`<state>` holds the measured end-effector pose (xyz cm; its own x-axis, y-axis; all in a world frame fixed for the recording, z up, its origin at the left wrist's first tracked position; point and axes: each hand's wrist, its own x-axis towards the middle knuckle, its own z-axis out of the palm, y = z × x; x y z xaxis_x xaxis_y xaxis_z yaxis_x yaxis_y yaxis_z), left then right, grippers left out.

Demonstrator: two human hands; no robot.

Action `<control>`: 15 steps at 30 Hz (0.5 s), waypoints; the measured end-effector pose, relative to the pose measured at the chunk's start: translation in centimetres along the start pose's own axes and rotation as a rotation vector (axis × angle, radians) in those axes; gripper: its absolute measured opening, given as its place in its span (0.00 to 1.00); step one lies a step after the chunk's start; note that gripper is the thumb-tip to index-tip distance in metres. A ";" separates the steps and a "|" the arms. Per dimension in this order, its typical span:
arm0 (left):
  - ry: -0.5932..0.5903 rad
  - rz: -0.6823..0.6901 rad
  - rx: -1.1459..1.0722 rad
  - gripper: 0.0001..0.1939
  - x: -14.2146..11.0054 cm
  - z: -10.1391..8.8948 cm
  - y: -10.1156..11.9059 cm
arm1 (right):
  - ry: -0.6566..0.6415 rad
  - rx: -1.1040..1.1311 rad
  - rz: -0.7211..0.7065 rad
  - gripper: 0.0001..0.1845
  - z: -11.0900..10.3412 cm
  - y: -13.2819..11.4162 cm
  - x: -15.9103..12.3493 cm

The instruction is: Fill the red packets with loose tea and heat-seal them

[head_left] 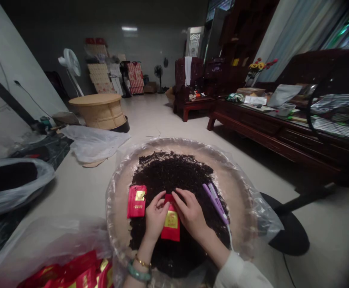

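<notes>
My left hand point(155, 218) and my right hand point(191, 212) both pinch the upper end of a red packet with a gold label point(171, 225), above a heap of dark loose tea leaves point(177, 172). Left of my left hand lies a stack of red packets point(136, 202) of the same kind on the leaves. To the right of my right hand rests a purple hair straightener point(215, 202) with a white cord, its arms apart. The leaves lie in a wide round tray point(237, 212) lined with clear plastic. My fingertips partly cover the packet's upper edge.
At lower left a clear bag point(51, 236) holds several red packets point(81, 270). Another plastic bag point(46, 174) with dark contents stands above it. A black fan base point(291, 232) is close on the right. Beyond are a round wooden table point(96, 100) and a low dark table point(261, 128).
</notes>
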<state>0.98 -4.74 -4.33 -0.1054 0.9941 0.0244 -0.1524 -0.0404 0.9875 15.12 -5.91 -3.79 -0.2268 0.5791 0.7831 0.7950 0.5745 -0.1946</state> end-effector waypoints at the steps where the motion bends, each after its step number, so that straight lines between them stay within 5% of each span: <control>1: 0.009 -0.010 -0.006 0.23 0.0 0.1 0.0 | 0.002 -0.007 -0.013 0.22 0.0 0.0 0.0; 8: -0.006 -0.112 -0.053 0.24 -0.1 0.2 -0.5 | 0.107 -0.122 0.011 0.11 -0.5 -0.3 0.1; 15: -0.025 -0.111 -0.046 0.24 0.0 0.1 -0.9 | 0.064 0.003 -0.018 0.08 -0.3 -0.3 0.1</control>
<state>1.22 -4.69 -5.16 -0.0608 0.9949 -0.0799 -0.2069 0.0658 0.9761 15.07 -6.18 -3.43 -0.2049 0.5304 0.8226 0.7891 0.5868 -0.1818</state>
